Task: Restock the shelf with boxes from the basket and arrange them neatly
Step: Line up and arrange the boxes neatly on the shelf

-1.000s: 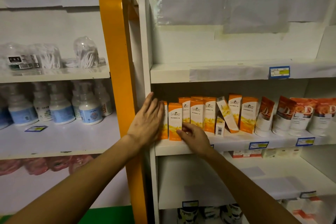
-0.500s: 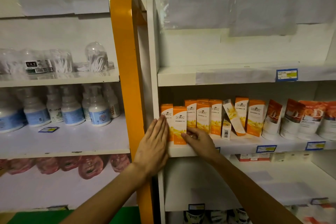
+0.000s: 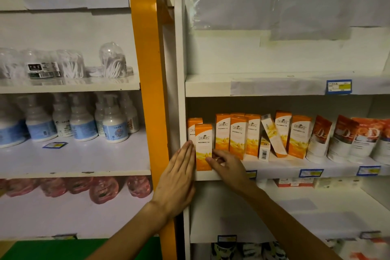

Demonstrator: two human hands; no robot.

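Observation:
Several tall orange boxes stand in a row on the white shelf (image 3: pixel 280 168). The front-left orange box (image 3: pixel 203 145) stands at the shelf's front edge. My left hand (image 3: pixel 179 179) lies flat, fingers together, against that box's left side and the shelf post. My right hand (image 3: pixel 229 168) touches the box's lower right side with its fingertips. Further right, one orange box (image 3: pixel 274 135) leans tilted over a small white box (image 3: pixel 264 150). No basket is in view.
An orange upright post (image 3: pixel 150 82) separates two shelf units. Orange-and-white pouches (image 3: pixel 346 139) fill the right end of the same shelf. The left unit holds pump bottles (image 3: pixel 114 124), cotton swab tubs (image 3: pixel 113 63) and red packs (image 3: pixel 101 190).
My left hand slid down and flattened against the front-left box's side. My right hand moved slightly left along the shelf edge. The camera view shifted left.

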